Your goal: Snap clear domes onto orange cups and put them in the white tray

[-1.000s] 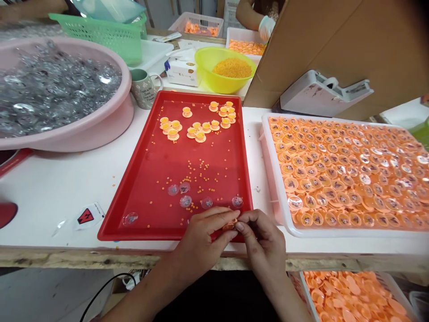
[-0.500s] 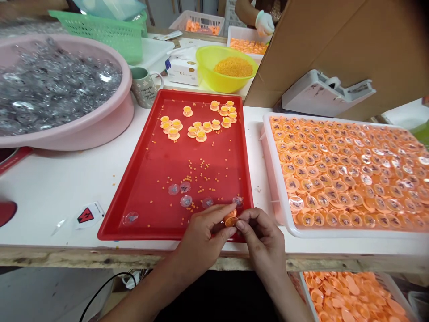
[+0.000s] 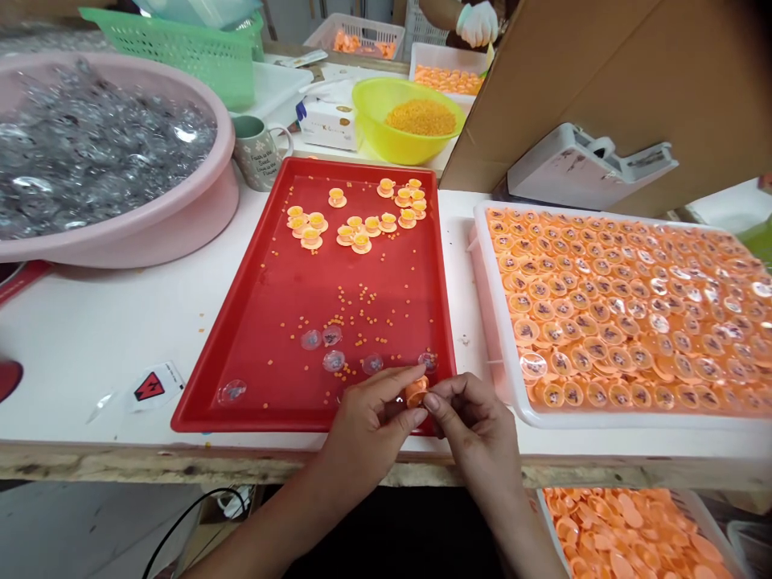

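Note:
Over the near right corner of the red tray (image 3: 283, 281), both hands close on one small orange toy cup (image 3: 416, 391). My left hand (image 3: 371, 422) pinches the cup from the left between thumb and fingers. From the right, my right hand (image 3: 474, 418) grips its edge with thumb and forefinger. Fingers hide part of the cup. Several clear printed discs (image 3: 334, 361) lie in the tray's near half among scattered yellow bits (image 3: 362, 299). Toward the far end stand several orange cups on saucers (image 3: 360, 242), with yellow inside.
On the right, a white bin (image 3: 491, 346) holds rows of orange cups with printed clear tops. A pink basin (image 3: 223, 201) of clear plastic parts stands left, beside a mug (image 3: 256, 161). Behind are a yellow bowl (image 3: 374, 121), a cardboard sheet (image 3: 560, 72) and a co-worker's gloved hand (image 3: 478, 24).
The cup between my fingers has tilted, so more of its side shows now. Both hands stay in nearly the same place. The co-worker's gloved hand has shifted slightly up.

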{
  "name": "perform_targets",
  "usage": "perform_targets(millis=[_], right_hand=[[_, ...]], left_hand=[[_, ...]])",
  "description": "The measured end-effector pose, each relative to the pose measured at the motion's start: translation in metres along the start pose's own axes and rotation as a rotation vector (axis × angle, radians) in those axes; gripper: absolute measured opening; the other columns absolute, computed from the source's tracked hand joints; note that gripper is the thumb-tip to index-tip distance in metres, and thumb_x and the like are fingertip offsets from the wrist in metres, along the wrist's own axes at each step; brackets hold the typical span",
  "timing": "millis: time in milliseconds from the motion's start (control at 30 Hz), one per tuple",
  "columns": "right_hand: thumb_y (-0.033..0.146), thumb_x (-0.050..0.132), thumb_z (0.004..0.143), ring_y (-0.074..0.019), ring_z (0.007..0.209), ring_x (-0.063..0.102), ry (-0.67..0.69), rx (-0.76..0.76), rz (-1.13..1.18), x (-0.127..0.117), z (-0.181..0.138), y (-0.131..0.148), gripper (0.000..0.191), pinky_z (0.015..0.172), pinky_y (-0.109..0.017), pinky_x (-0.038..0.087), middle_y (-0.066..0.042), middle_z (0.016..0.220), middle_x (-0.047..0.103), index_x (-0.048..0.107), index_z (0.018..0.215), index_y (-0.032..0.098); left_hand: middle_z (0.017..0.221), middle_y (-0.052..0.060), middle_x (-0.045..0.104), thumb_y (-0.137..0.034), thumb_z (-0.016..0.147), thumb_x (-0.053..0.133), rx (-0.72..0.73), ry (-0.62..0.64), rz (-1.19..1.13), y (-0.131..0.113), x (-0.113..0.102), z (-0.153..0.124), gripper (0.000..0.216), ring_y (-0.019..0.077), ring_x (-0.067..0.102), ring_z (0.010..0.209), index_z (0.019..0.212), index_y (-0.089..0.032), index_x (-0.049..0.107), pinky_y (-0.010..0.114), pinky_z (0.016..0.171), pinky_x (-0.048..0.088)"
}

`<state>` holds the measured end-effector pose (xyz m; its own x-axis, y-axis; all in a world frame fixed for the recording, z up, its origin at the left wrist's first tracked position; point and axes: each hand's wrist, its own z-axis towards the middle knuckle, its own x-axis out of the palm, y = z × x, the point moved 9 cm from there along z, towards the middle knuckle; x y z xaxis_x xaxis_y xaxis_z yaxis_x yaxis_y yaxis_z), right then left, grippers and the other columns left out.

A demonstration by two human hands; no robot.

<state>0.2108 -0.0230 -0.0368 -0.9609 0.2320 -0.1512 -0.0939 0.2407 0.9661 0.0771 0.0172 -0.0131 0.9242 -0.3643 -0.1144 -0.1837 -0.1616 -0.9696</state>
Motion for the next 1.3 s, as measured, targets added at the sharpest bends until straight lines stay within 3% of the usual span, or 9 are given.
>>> perform_targets(millis=[133, 333, 433, 567, 667, 767, 867, 1067, 1300], right_hand=[[0.025, 0.065, 0.084, -0.0127, 0.063, 0.056, -0.056, -0.13, -0.077, -0.004, -0.003, 0.01, 0.01, 0.058, -0.023, 0.046, 0.002, 0.068, 0.062, 0.062, 0.076, 0.019], [0.015, 0.059, 0.088, -0.0137, 0.071, 0.059, -0.012, -0.351, -0.242, 0.001, -0.008, 0.031, 0.009, 0.064, -0.024, 0.047, 0.001, 0.077, 0.062, 0.062, 0.083, 0.021], [0.009, 0.055, 0.088, -0.0151, 0.077, 0.061, -0.021, -0.488, -0.283, 0.002, -0.014, 0.043, 0.015, 0.068, -0.027, 0.048, -0.001, 0.083, 0.062, 0.061, 0.089, 0.023], [0.006, 0.054, 0.088, -0.0169, 0.079, 0.061, -0.062, -0.586, -0.312, 0.001, -0.021, 0.047, 0.019, 0.068, -0.029, 0.049, -0.002, 0.084, 0.062, 0.06, 0.093, 0.024], [0.01, 0.056, 0.087, -0.018, 0.078, 0.059, -0.119, -0.55, -0.324, -0.003, -0.02, 0.042, 0.021, 0.069, -0.031, 0.049, -0.003, 0.086, 0.06, 0.058, 0.104, 0.024], [0.012, 0.054, 0.089, -0.0189, 0.081, 0.059, -0.078, -0.51, -0.368, 0.001, -0.018, 0.039, 0.029, 0.07, -0.031, 0.05, -0.004, 0.093, 0.06, 0.054, 0.115, 0.024], [0.009, 0.05, 0.089, -0.0189, 0.086, 0.059, -0.056, -0.559, -0.398, 0.005, -0.02, 0.044, 0.031, 0.073, -0.031, 0.049, -0.004, 0.096, 0.061, 0.053, 0.116, 0.026], [0.01, 0.044, 0.089, -0.0202, 0.083, 0.056, -0.081, -0.559, -0.41, 0.012, -0.023, 0.036, 0.023, 0.071, -0.033, 0.046, -0.005, 0.092, 0.057, 0.051, 0.107, 0.024], [0.013, 0.047, 0.088, -0.0154, 0.082, 0.06, -0.044, -0.394, -0.202, 0.008, -0.006, 0.037, 0.018, 0.072, -0.027, 0.047, -0.003, 0.092, 0.06, 0.053, 0.104, 0.021]], left_hand=[[0.111, 0.004, 0.073, -0.01, 0.073, 0.066, -0.046, -0.01, -0.049, 0.003, -0.001, 0.001, 0.039, 0.0217, 0.067, 0.104, 0.11, -0.021, 0.071, 0.033, 0.094, 0.054], [0.113, 0.005, 0.072, -0.012, 0.077, 0.064, -0.075, -0.024, -0.179, 0.008, -0.003, -0.003, 0.034, 0.0196, 0.067, 0.104, 0.11, -0.019, 0.07, 0.029, 0.091, 0.056], [0.113, 0.004, 0.072, -0.008, 0.078, 0.062, -0.067, 0.01, -0.29, 0.009, -0.001, -0.004, 0.039, 0.017, 0.067, 0.105, 0.115, -0.019, 0.065, 0.025, 0.09, 0.056], [0.105, 0.005, 0.073, -0.007, 0.08, 0.059, -0.021, 0.072, -0.286, 0.002, 0.0, -0.003, 0.029, 0.0164, 0.068, 0.099, 0.105, -0.018, 0.068, 0.024, 0.085, 0.057], [0.106, 0.007, 0.07, -0.008, 0.079, 0.061, 0.065, 0.043, -0.216, -0.006, -0.005, -0.002, 0.024, 0.0186, 0.067, 0.099, 0.097, -0.018, 0.072, 0.026, 0.085, 0.057], [0.105, 0.006, 0.07, -0.01, 0.079, 0.062, 0.066, 0.002, -0.176, -0.004, -0.009, -0.002, 0.025, 0.0189, 0.067, 0.097, 0.099, -0.02, 0.071, 0.027, 0.084, 0.058], [0.105, 0.003, 0.071, -0.01, 0.081, 0.059, 0.059, -0.021, -0.12, -0.001, -0.011, -0.004, 0.028, 0.0171, 0.067, 0.097, 0.105, -0.022, 0.068, 0.026, 0.084, 0.056], [0.092, 0.002, 0.071, -0.011, 0.083, 0.052, 0.258, -0.085, 0.121, -0.01, -0.007, -0.006, 0.022, 0.016, 0.067, 0.086, 0.097, -0.02, 0.067, 0.024, 0.078, 0.055], [0.102, 0.002, 0.073, -0.03, 0.083, 0.061, -0.003, -0.128, 0.083, 0.029, -0.014, 0.005, 0.023, 0.0202, 0.07, 0.093, 0.105, -0.026, 0.065, 0.025, 0.082, 0.058]])
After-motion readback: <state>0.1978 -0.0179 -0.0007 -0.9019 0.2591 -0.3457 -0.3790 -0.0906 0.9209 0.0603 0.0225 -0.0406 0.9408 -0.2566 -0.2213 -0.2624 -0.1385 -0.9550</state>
